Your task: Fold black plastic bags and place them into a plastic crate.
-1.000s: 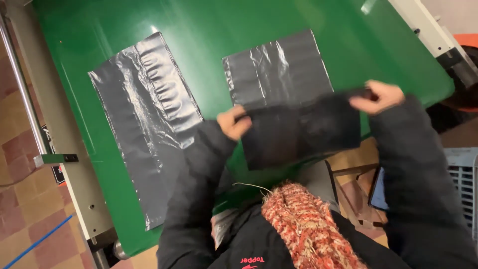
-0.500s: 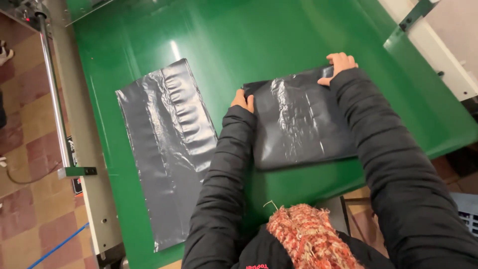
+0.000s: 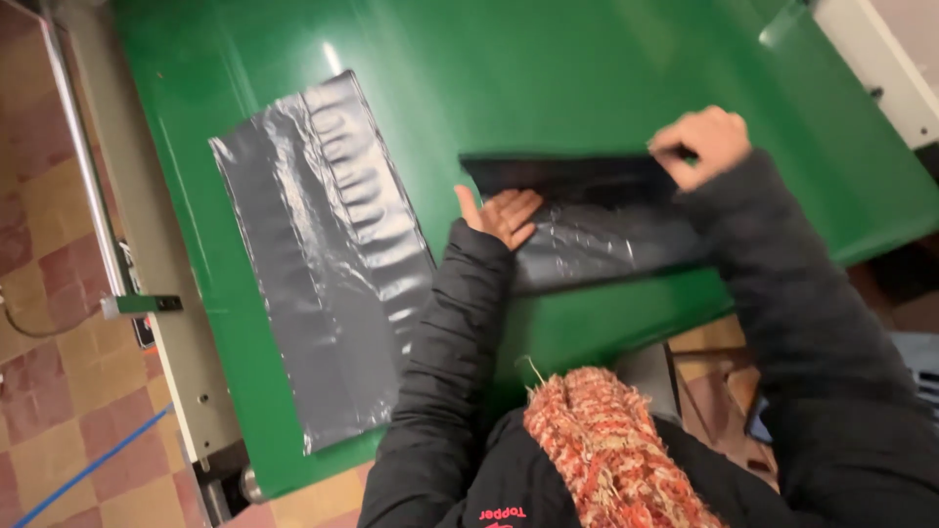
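From your head camera, the small grey plastic bag lies on the green table, right in front of you. Your left hand lies flat on its left end, fingers together. Your right hand pinches the bag's far edge and folds it toward you. Press down well with the flat hand so the bag can't slide. A big grey plastic sheet lies just beside it, to your left.
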